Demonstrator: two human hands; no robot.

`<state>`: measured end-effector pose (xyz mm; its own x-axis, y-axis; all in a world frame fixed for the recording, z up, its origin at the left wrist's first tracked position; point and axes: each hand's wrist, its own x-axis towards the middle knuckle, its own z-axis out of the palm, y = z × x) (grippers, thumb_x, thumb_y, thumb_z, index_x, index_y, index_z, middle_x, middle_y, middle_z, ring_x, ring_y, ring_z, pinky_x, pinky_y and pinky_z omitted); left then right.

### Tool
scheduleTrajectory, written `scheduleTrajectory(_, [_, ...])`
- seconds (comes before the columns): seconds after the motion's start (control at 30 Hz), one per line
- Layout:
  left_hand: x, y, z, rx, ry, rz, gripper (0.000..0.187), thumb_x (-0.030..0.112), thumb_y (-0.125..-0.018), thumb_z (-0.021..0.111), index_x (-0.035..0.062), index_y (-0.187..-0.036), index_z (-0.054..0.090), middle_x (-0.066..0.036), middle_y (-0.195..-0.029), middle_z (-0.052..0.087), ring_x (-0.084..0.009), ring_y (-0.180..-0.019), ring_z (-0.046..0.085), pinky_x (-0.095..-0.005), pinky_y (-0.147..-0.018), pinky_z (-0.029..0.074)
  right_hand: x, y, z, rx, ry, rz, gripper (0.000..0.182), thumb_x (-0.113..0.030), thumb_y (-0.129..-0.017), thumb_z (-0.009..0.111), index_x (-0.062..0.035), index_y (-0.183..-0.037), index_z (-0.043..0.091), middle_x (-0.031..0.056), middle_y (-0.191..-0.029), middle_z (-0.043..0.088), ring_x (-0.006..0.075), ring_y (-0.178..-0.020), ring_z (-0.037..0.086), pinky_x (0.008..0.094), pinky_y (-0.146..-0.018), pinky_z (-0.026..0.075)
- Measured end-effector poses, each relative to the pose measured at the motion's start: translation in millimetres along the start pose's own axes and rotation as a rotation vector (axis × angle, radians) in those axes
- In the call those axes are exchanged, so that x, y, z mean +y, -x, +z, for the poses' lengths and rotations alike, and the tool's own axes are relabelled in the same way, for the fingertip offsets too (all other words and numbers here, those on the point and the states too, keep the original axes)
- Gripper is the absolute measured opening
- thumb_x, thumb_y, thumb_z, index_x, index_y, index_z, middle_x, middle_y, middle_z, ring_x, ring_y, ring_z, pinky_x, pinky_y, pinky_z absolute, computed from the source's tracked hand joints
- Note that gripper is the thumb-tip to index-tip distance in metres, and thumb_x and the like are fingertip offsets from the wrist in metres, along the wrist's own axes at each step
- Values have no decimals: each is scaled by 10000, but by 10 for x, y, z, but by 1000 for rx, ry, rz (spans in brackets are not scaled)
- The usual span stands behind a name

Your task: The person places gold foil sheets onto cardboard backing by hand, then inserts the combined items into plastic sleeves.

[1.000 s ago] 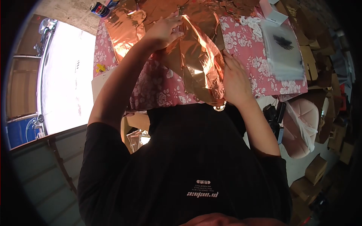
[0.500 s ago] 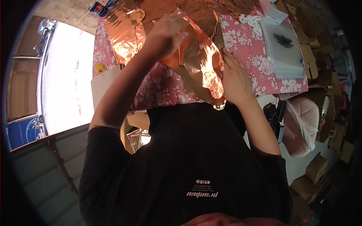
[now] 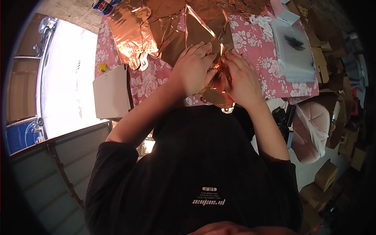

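A copper-coloured foil piece (image 3: 220, 82), looking like a flat, uninflated foil balloon, is bunched between my two hands at the table's near edge. My left hand (image 3: 194, 68) presses on it from the left with bent fingers. On the right side, my right hand (image 3: 242, 78) curls its fingers over the same foil, fingertips close to the left hand's. A shiny lower flap hangs near my black shirt. Beyond the hands, more flat foil (image 3: 168, 39) spreads over the table, with another shaped foil piece (image 3: 131, 35) to the left.
A pink floral cloth (image 3: 270, 84) covers the table. Clear plastic bags (image 3: 297, 70) with black thin items lie at right, near white cord (image 3: 261, 24) and a white box (image 3: 285, 13). A cardboard panel (image 3: 112, 92) stands left. A padded chair (image 3: 311, 133) is at lower right.
My left hand has come down and toward me, from the far foil to beside my right hand. The foil between them is now bunched and folded rather than spread out.
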<state>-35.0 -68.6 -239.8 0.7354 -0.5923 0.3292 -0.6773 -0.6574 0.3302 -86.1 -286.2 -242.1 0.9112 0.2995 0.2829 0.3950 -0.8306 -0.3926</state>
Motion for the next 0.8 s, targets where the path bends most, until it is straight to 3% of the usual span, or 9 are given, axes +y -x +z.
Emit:
scheduleTrajectory(0.3, [5,-8,16,-27,51,4,385,299,-951,741,62,-1253,766,-186,-1462,623,-388,-1377,563,-503,-1183,424,151,17,-2,32,-142,-6,520,-8,-887,665,2,-1407,639,199,-1503,612,379,-1487,503,509,-1258,378])
scheduleTrajectory(0.4, [8,1,21,-9,37,19,417,324,-938,755,54,-1256,762,-180,-1449,625,-387,-1375,564,-500,-1181,426,185,13,-14,50,-247,15,470,28,-927,603,2,-1393,658,193,-1510,616,363,-1480,522,476,-1245,395])
scheduleTrajectory(0.47, [19,7,17,-3,33,25,434,338,-933,760,50,-1258,760,-177,-1445,625,-384,-1377,563,-500,-1179,426,192,13,-21,228,-456,68,430,48,-964,549,-4,-1371,678,173,-1523,618,328,-1477,532,431,-1232,405])
scheduleTrajectory(0.5, [23,11,13,-1,43,16,438,354,-929,756,54,-1248,767,-182,-1434,638,-374,-1379,560,-495,-1190,411,217,21,-48,296,-435,73,343,21,-964,641,5,-1301,705,141,-1454,667,291,-1402,590,404,-1187,440])
scheduleTrajectory(0.53, [28,15,15,1,54,7,443,370,-925,753,59,-1238,774,-186,-1422,651,-363,-1382,557,-491,-1201,395,202,30,-53,295,-434,74,343,21,-964,641,5,-1301,705,141,-1454,667,291,-1402,590,404,-1187,440])
scheduleTrajectory(0.6, [25,20,28,3,51,9,446,371,-925,753,56,-1240,772,-187,-1423,650,-363,-1384,557,-493,-1203,394,159,48,-57,300,-493,224,325,-18,-880,795,-9,-1197,728,114,-1318,722,293,-1253,659,401,-1092,509])
scheduleTrajectory(0.63, [26,21,31,6,46,11,449,371,-925,753,54,-1242,769,-188,-1425,649,-364,-1385,557,-495,-1206,392,155,44,-56,301,-493,224,325,-18,-880,795,-9,-1197,728,114,-1318,722,293,-1253,659,401,-1092,509])
scheduleTrajectory(0.7, [39,18,21,-7,34,12,453,373,-929,751,55,-1251,764,-188,-1437,642,-363,-1392,552,-498,-1208,390,147,29,-52,245,-257,129,354,-48,-782,893,-29,-1096,732,90,-1185,743,299,-1101,682,403,-978,546])
scheduleTrajectory(0.8, [21,40,56,2,-13,42,456,371,-939,749,58,-1270,752,-181,-1459,626,-357,-1403,543,-501,-1210,389,126,6,-31,213,-260,162,321,-39,-780,882,-44,-1062,729,93,-1157,740,323,-1068,675,412,-936,548])
